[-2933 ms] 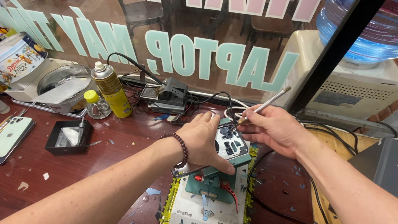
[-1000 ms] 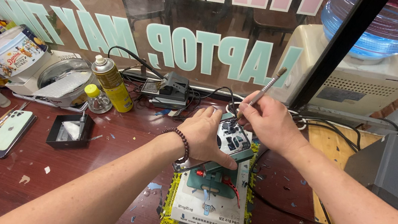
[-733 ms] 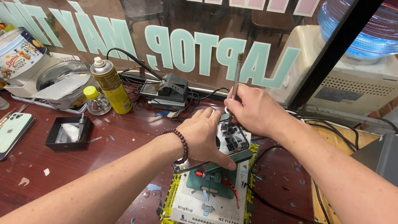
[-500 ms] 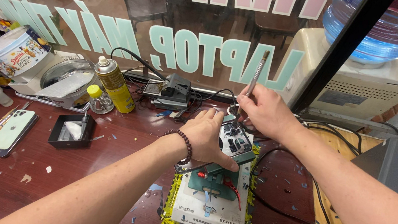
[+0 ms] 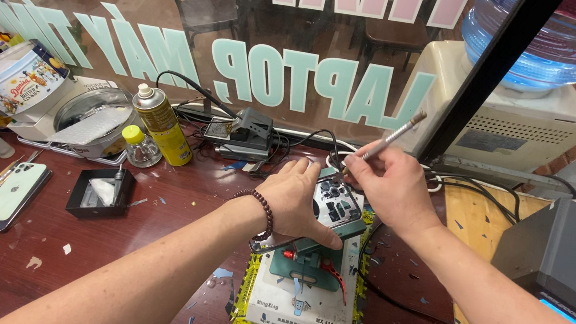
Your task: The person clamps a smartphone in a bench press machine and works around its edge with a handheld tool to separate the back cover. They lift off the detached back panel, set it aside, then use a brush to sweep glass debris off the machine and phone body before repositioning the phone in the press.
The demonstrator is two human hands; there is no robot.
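While my left hand lies flat, fingers spread, on the phone back clamped in the green holder, my right hand pinches a thin metal tool between thumb and fingers, its far end tilted up toward 2 o'clock. The holder sits on a white base at 6 o'clock on the dark red worktop. At 10 o'clock stand a yellow spray can and a small yellow-capped bottle, just beside each other. A pale green phone lies at 9 o'clock, with a black tray near it.
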